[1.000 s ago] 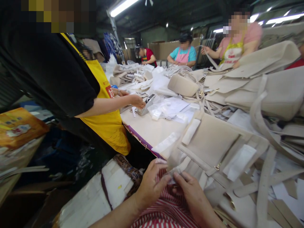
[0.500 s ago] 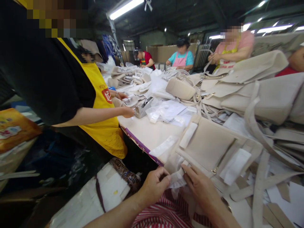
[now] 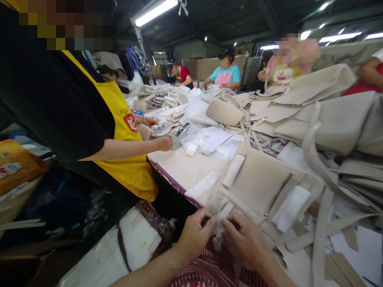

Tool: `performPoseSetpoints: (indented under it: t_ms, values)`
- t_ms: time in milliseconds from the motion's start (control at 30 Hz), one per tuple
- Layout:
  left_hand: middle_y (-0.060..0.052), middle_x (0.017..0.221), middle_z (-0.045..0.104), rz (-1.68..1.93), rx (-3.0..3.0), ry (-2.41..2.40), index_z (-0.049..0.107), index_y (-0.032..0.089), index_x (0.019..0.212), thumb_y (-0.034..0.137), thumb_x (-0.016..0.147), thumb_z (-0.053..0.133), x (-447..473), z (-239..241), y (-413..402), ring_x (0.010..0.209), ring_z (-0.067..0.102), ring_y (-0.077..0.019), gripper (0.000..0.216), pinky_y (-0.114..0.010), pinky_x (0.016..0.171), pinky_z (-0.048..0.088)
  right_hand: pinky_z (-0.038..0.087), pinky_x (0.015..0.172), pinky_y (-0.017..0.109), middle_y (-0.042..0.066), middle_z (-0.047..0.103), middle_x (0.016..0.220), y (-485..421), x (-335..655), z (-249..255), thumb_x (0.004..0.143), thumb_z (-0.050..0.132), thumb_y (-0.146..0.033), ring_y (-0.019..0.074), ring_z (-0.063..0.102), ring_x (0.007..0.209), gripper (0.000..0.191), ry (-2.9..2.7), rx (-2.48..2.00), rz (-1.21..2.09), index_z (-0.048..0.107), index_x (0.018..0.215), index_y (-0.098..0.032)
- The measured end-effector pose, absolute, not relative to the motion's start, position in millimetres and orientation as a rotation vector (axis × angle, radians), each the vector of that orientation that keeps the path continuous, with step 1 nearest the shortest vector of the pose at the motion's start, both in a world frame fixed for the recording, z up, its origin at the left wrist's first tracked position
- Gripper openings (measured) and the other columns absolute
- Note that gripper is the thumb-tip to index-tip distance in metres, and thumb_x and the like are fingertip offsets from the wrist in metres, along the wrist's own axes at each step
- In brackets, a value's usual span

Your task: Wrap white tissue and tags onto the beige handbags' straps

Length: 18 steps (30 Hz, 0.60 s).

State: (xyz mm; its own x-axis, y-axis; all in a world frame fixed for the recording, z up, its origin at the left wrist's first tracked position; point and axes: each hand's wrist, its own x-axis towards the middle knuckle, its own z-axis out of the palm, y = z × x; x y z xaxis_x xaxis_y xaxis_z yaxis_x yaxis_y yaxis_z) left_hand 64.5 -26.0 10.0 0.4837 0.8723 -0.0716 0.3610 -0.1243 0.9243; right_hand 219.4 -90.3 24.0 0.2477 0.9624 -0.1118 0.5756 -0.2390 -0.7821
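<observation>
A beige bag (image 3: pixel 259 179) lies flat at the table's near edge, its gold zipper pull (image 3: pixel 265 215) facing up. White wrapping (image 3: pixel 219 228), thin and crumpled, covers part of a strap at the bag's near corner. My left hand (image 3: pixel 196 233) pinches this wrapping between thumb and fingers. Just right of it, my right hand (image 3: pixel 247 241) is also closed on the wrapping, fingertips close to the left ones. White strips (image 3: pixel 233 171) sit on the bag's far-left edge, and another white piece (image 3: pixel 291 209) on its right side.
A co-worker in a yellow apron (image 3: pixel 128 159) stands at left, hands over the table (image 3: pixel 176 163). Beige bags (image 3: pixel 323 119) are heaped at right; white sheets (image 3: pixel 209 139) lie beyond my bag. Several people work across the table. A white-topped seat (image 3: pixel 140 235) stands lower left.
My right hand has moved left and down, bringing its fingertips close to my left hand's. The wrapping between them is more bunched. The view has shifted slightly.
</observation>
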Motion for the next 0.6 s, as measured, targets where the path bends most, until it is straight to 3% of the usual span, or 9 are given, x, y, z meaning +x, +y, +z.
performPoseSetpoints:
  t_ms: [100,300,600]
  values:
    - [0.002,0.062,0.058,0.558,1.697,1.006,0.058,0.016,0.075,0.033,0.081,0.05,63.9,14.8,-30.2,0.06,0.051,-0.011,0.02,-0.019,0.056,0.038,0.034,0.061,0.027,-0.001,0.06,0.064,-93.4,212.5,21.3,0.087,0.039,-0.035,0.0155,0.055,0.064,0.031,-1.503,-2.02,0.706,0.051,0.063,-0.021]
    - [-0.001,0.073,0.066,0.327,1.614,0.897,0.06,0.015,0.083,0.028,0.079,0.051,49.9,13.8,-32.6,0.065,0.058,-0.0132,0.017,-0.02,0.059,0.041,0.028,0.058,0.029,0.001,0.062,0.069,-98.0,211.1,13.3,0.09,0.033,-0.03,0.0181,0.058,0.067,0.026,-1.696,-2.225,0.542,0.049,0.07,-0.022]
    - [0.001,0.065,0.061,0.151,1.69,0.897,0.064,0.016,0.083,0.031,0.076,0.052,40.9,-3.5,-17.5,0.059,0.052,-0.0121,0.02,-0.019,0.053,0.035,0.028,0.052,0.028,0.003,0.064,0.072,-66.8,226.5,9.5,0.089,0.036,-0.02,0.0195,0.063,0.065,0.022,-1.834,-2.488,0.041,0.052,0.075,-0.021]
